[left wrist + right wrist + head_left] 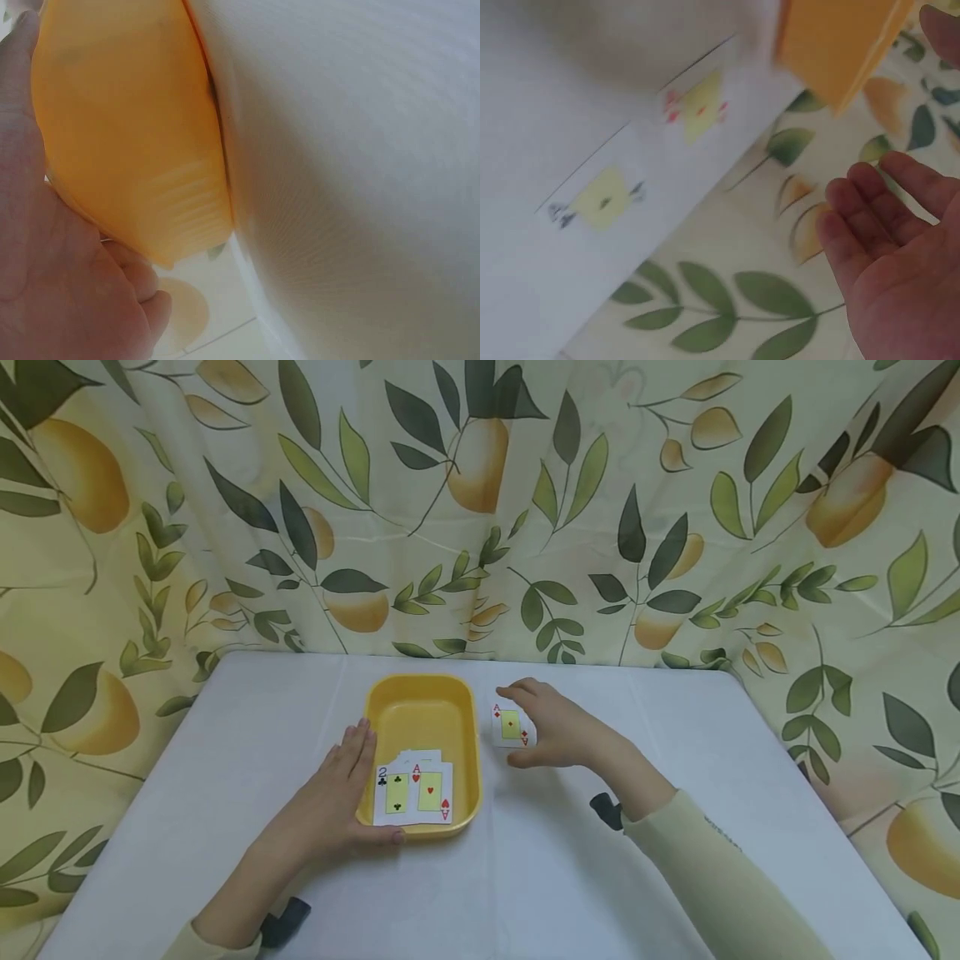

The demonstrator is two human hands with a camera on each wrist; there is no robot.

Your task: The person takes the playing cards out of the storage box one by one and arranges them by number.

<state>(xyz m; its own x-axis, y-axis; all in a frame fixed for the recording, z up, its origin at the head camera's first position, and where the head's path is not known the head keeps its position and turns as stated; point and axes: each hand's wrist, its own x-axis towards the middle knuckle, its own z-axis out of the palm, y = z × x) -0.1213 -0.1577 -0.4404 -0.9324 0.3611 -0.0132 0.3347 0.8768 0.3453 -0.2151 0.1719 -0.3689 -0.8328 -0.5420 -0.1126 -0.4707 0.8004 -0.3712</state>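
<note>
The left hand [333, 797] is laid with fingers extended; the right hand [558, 724] is spread. On the worktop [750, 777], a yellow tray [423, 714] is touched by the left hand. Overlapping cards [414, 793] are contained at its near end. To its right, an ace of diamonds [510, 724] is partly screened by the right hand; alongside, a black-suited card [604, 201] is seen.

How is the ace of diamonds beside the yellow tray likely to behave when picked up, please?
The ace of diamonds looks thin, so it is probably light and somewhat bendable. Lying flat on the white table, it may offer little edge to pinch and might slide when pushed.
</note>
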